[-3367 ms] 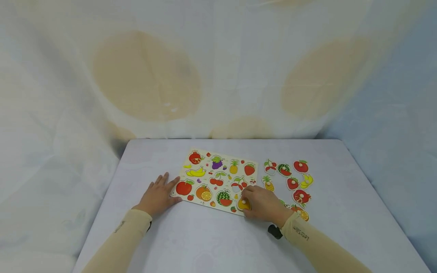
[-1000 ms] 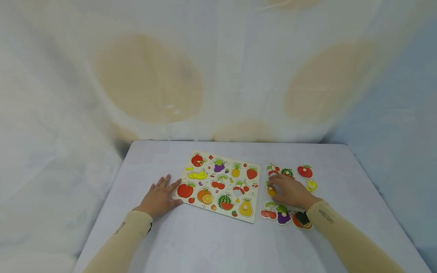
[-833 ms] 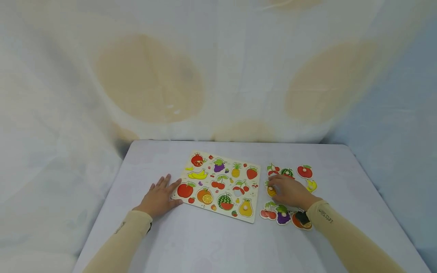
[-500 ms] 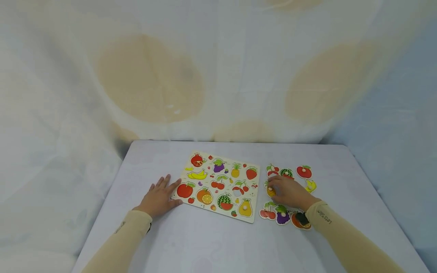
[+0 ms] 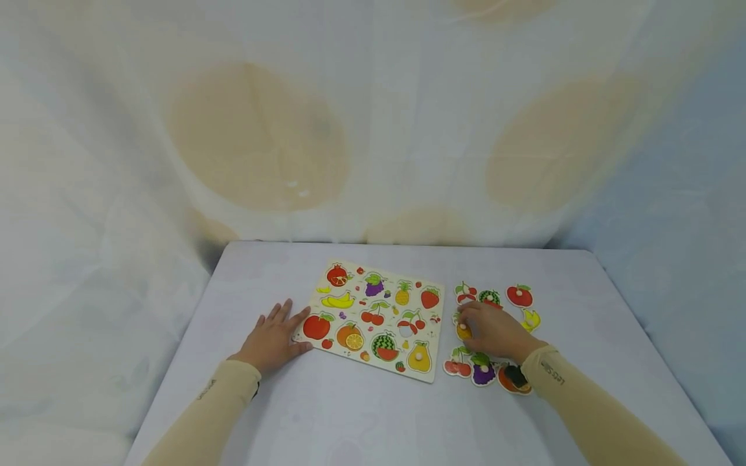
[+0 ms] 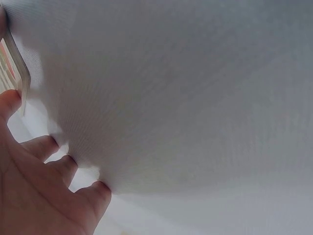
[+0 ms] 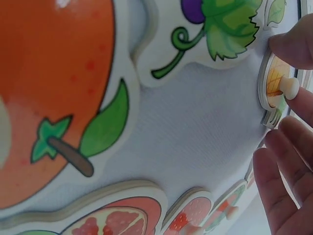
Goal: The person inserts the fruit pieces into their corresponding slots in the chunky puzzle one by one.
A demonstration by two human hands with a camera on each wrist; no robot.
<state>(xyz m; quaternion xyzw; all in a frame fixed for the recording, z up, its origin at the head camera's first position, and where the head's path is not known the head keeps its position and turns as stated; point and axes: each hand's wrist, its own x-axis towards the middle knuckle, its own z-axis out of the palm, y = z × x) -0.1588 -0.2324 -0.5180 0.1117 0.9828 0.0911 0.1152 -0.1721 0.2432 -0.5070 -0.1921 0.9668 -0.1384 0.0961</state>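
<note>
A wooden fruit puzzle board (image 5: 370, 330) lies on the table. My left hand (image 5: 271, 340) rests spread out at its left corner, thumb and index finger on the edge. The pear piece (image 5: 419, 356), with a knob, sits in the board's lower right corner. To the right of the board, my right hand (image 5: 495, 330) is over the pineapple piece (image 5: 463, 331). In the right wrist view, thumb and index finger pinch this pineapple piece (image 7: 276, 81), the thumb at its edge and the index finger by the knob; the other fingers are loosely bent.
Other loose knobbed pieces lie around the right hand: cherries (image 5: 457, 366), grapes (image 5: 483, 371), an apple (image 5: 519, 296), bananas (image 5: 530, 320), a watermelon (image 5: 489, 297) and an orange (image 7: 58, 88) partly under the wrist. Pomegranate (image 7: 117, 223) and strawberry (image 7: 188, 215) pieces show in the right wrist view.
My right hand has let go of the pear piece in the board and moved right to the pineapple piece. In the last second it has stayed there. The left hand stays in place.
</note>
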